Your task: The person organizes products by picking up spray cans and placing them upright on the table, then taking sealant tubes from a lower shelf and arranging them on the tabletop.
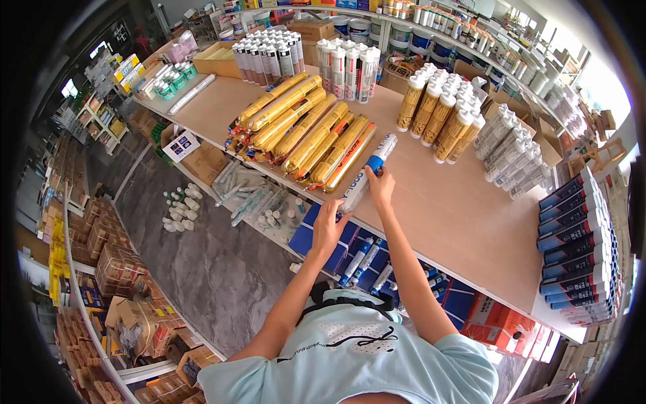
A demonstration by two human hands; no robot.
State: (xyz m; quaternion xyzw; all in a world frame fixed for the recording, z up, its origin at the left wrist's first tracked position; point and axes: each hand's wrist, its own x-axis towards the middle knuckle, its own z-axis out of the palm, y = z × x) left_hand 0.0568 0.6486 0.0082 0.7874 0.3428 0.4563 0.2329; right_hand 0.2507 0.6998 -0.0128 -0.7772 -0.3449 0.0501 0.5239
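Observation:
Both my hands hold a white-and-blue sealant sausage pack (354,191), which lies slanted over the table's front edge. Closed around its lower end is my left hand (331,225). Farther up, near the blue band, my right hand (381,185) grips the pack with thumb and fingers. Just left of it, several gold sealant sausage packs (309,138) lie side by side on the wooden table (464,209), some stacked on others.
Upright cartridges stand in groups: white ones (350,71), gold-brown ones (441,118), clear-and-white ones (515,155) and dark blue ones (575,249). Below the tabletop are blue boxes (316,232) and loose tubes (360,259). White bottles (182,212) stand on the floor; shelves of cartons (128,269) line the left.

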